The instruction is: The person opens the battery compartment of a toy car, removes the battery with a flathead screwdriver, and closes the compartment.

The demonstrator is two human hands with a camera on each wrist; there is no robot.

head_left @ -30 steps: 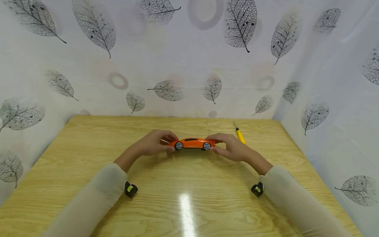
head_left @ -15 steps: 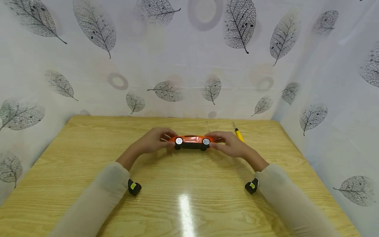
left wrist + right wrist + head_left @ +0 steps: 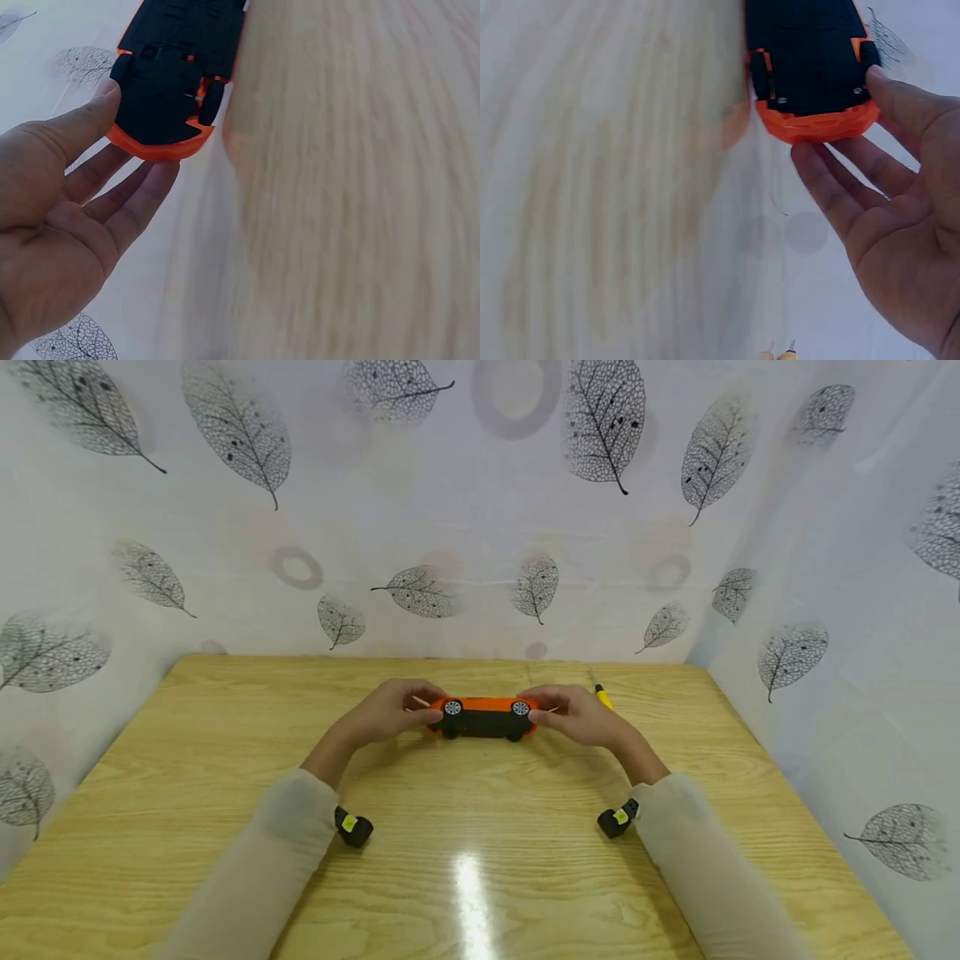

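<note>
An orange toy car (image 3: 487,703) is held by its two ends, tilted so that its black underside (image 3: 486,723) faces the head camera. My left hand (image 3: 386,714) pinches the car's left end, thumb against the underside and fingers behind, as the left wrist view shows with the hand (image 3: 67,202) and the car (image 3: 165,82). At the other end my right hand (image 3: 577,714) pinches in the same way. Two small screws (image 3: 782,100) show in the underside near that end in the right wrist view, by the right hand (image 3: 907,217).
A yellow-handled screwdriver (image 3: 602,695) lies on the wooden table (image 3: 465,810), behind the right hand. Leaf-patterned cloth (image 3: 450,510) stands around the back and sides of the table. Each wrist wears a small black camera (image 3: 354,828).
Both hands have rolled the toy car from level, side on, until its black underside faces me. The wrists have moved a little inward. Both grips stay on the car.
</note>
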